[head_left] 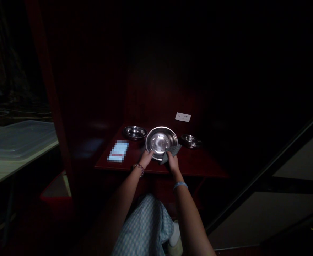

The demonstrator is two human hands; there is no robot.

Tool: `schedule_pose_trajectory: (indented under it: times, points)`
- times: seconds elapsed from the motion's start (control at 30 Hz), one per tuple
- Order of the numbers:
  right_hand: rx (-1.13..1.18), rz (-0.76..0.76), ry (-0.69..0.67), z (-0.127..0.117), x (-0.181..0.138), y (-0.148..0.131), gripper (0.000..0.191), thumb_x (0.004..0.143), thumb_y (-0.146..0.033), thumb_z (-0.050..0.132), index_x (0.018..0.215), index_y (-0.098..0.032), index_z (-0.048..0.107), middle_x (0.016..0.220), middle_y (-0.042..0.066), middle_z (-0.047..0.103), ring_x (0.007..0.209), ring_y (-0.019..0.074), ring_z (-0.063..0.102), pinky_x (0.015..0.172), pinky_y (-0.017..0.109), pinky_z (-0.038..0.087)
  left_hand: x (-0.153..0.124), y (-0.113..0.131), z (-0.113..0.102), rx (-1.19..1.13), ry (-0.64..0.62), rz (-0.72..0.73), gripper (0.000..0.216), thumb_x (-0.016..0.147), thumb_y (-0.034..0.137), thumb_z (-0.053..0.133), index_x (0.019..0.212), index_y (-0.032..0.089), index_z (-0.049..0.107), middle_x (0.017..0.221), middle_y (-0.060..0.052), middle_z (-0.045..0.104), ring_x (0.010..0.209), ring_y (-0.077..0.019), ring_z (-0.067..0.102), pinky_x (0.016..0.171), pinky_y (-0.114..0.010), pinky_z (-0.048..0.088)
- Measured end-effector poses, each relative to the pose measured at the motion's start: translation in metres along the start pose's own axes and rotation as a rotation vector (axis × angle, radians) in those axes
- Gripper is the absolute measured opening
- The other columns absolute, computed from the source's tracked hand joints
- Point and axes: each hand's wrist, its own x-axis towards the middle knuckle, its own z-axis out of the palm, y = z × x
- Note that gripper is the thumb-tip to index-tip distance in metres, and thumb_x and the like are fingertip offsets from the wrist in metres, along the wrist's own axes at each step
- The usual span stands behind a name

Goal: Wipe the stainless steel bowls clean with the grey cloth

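Observation:
A round steel plate [160, 142] is tilted up toward me over a dark red desk [199, 161]. My left hand [146, 157] grips its lower left rim, fingers closed on the edge. My right hand [172, 159] is closed on a grey cloth [174, 150] that touches the plate's lower right rim. A beaded bracelet circles my left wrist and a light blue band my right wrist.
A steel bowl [134, 132] sits at the desk's back left and another steel dish [190, 140] at the right. A pale blurred card [118, 151] lies left of the plate. A white socket panel [183, 116] is on the back wall. A clear plastic lid [17, 137] rests on a table at far left.

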Motion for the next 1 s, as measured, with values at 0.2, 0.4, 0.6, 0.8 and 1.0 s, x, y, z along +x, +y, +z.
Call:
schedule_pose_trajectory:
  times: [0.2,0.4,0.6,0.8,1.0]
  points:
    - [0.124,-0.030,-0.053,0.002,0.003,0.004,0.047,0.074,-0.045,0.069,0.108,-0.014,0.075,0.110,0.009,0.079,0.110,0.0264,0.071,0.096,0.030,0.052,0.002,-0.001,-0.006,-0.074,0.137,-0.141,0.041,0.097,0.032,0.056,0.130,0.009,0.065,0.138,-0.018,0.068,0.131,-0.0279,0.062,0.113,-0.039,0.046]
    - [0.178,-0.036,-0.019,0.002,0.005,0.007,0.044,0.074,-0.044,0.067,0.103,-0.012,0.076,0.105,0.010,0.080,0.107,0.0276,0.071,0.094,0.031,0.052,0.000,-0.001,-0.006,-0.095,-0.002,0.001,0.050,0.099,0.040,0.057,0.139,0.011,0.061,0.145,-0.016,0.063,0.139,-0.0273,0.056,0.120,-0.039,0.040]
    - [0.199,-0.049,0.046,0.002,0.005,0.005,0.047,0.076,-0.047,0.065,0.105,-0.010,0.076,0.096,0.010,0.080,0.105,0.0275,0.071,0.091,0.031,0.053,0.000,-0.009,-0.001,0.085,-0.134,0.185,0.067,0.080,0.034,0.079,0.141,0.018,0.058,0.151,-0.014,0.059,0.142,-0.0262,0.052,0.121,-0.039,0.036]
    - [0.158,-0.038,0.063,-0.001,0.001,0.004,0.045,0.076,-0.047,0.066,0.104,-0.013,0.077,0.103,0.011,0.080,0.106,0.0283,0.072,0.092,0.032,0.054,-0.001,-0.021,0.001,0.393,-0.177,0.156,0.033,0.073,0.042,0.081,0.102,0.026,0.078,0.124,-0.009,0.076,0.138,-0.0329,0.057,0.118,-0.040,0.038]
    - [0.174,-0.081,-0.001,0.002,-0.002,0.006,0.047,0.077,-0.048,0.069,0.109,-0.014,0.076,0.113,0.010,0.079,0.112,0.0264,0.071,0.099,0.032,0.053,0.008,-0.019,0.006,0.106,-0.110,0.107,0.036,0.082,0.028,0.069,0.116,0.018,0.075,0.132,-0.012,0.072,0.135,-0.0290,0.059,0.120,-0.043,0.037]
